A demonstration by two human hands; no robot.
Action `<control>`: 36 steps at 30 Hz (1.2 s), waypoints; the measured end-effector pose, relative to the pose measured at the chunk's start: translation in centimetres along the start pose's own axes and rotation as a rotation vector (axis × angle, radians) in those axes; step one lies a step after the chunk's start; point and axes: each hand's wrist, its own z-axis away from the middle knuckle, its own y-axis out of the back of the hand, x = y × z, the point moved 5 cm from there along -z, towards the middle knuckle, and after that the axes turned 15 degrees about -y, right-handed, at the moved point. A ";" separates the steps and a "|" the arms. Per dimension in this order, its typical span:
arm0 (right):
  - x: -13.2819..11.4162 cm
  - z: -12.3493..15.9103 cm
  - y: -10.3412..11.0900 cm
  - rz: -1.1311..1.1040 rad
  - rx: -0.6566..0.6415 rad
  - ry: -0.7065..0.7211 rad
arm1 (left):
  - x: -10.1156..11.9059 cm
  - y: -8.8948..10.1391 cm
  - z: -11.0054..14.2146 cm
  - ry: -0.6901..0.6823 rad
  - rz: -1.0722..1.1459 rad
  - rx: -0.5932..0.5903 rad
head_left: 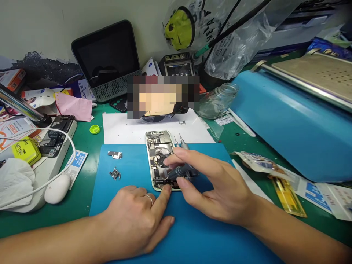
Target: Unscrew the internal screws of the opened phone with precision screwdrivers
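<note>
An opened phone (162,152) lies upright on the blue mat (110,200), its inner parts bare. My left hand (140,212) wears a ring and rests its stretched index fingertip on the phone's bottom edge; its thumb stands apart and it grips nothing. Over the phone's lower right, my right hand (222,187) has its thumb and fingers around a dark grey object (183,171), partly hidden, whose kind I cannot make out. Two pointed metal tools (183,141) show behind that hand. A small metal shield plate (115,154) and a cluster of tiny parts (114,173) lie left of the phone.
White paper (121,128) lies beyond the mat. A glass jar (220,101) leans at the back right, near a large blue machine (275,128). A smart display (107,62) stands behind. At left are another opened phone (56,135) and a white cable (73,146).
</note>
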 end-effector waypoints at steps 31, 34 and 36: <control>0.9 0.3 -0.2 -0.102 0.018 -0.209 | 0.1 0.0 0.1 0.006 -0.019 0.022; 0.8 0.2 -0.2 -0.096 0.013 -0.202 | 0.1 0.1 0.1 0.002 -0.016 0.017; 0.8 0.2 -0.2 -0.093 0.007 -0.194 | 0.1 0.1 0.0 0.001 -0.015 0.018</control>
